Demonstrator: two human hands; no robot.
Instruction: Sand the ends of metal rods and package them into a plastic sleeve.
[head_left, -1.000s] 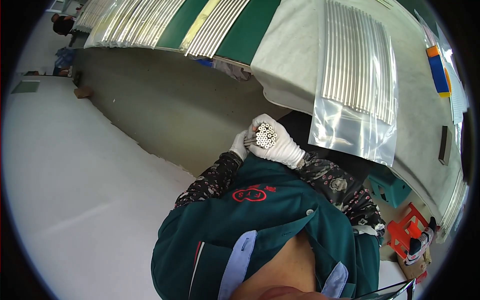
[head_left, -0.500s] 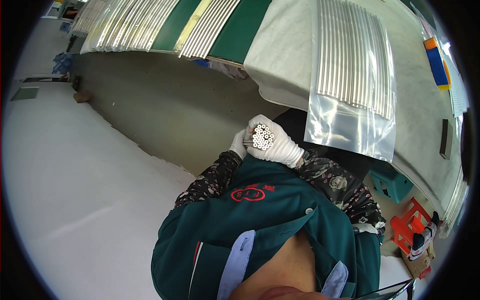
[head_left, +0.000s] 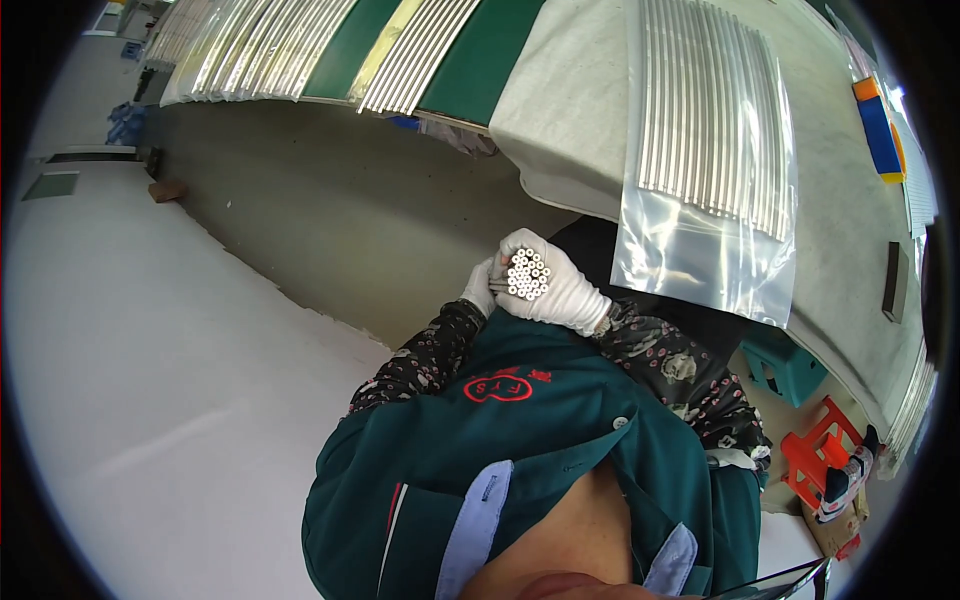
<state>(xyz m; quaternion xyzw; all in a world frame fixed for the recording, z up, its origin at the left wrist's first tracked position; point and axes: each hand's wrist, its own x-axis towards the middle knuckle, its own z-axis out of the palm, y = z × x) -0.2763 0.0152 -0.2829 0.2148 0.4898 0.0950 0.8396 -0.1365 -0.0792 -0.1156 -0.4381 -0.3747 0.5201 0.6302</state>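
Observation:
A bundle of thin metal tubes (head_left: 528,274) stands on end in front of my chest, its round hollow ends facing up. My right hand (head_left: 567,294), in a white glove, is wrapped round the bundle, thumb side toward the tube ends. Close against the bundle's left side is my left hand (head_left: 481,286), also gloved and closed on it; its fingers are partly hidden. The lower length of the tubes is out of sight below the hands.
On the cloth-covered table (head_left: 570,110) lies a clear plastic bag (head_left: 705,262) holding a row of metal tubes. More tubes (head_left: 415,60) rest on a green surface at the far left. A dark bar (head_left: 893,280), teal stool (head_left: 782,368) and red stool (head_left: 815,440) are at right.
Hardly anything differs. The hands and the tube bundle hold nearly the same place, and the whole view has shifted very slightly.

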